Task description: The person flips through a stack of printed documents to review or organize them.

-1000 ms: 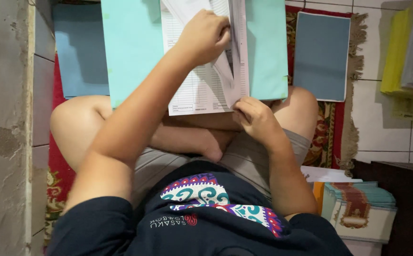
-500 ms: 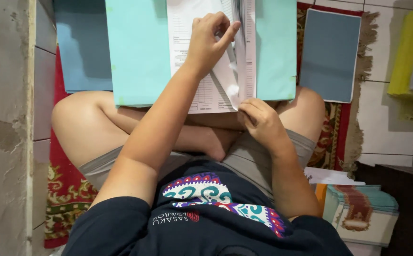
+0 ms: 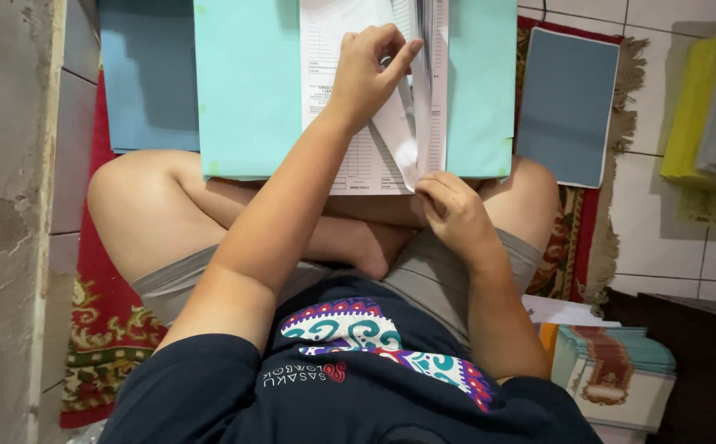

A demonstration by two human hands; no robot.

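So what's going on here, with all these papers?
A person sits cross-legged on a patterned red rug, an open light-green folder resting across the knees. The left hand presses on the printed sheets clipped inside, fingers curled near the raised pages. The right hand pinches the bottom edge of those sheets. A blue folder lies on the rug to the right, and a stack of booklets sits by the hip.

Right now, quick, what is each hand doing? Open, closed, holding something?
Left hand: closed, pinching a sheet of the papers in the open light green folder.
Right hand: closed, gripping the papers' bottom edge.
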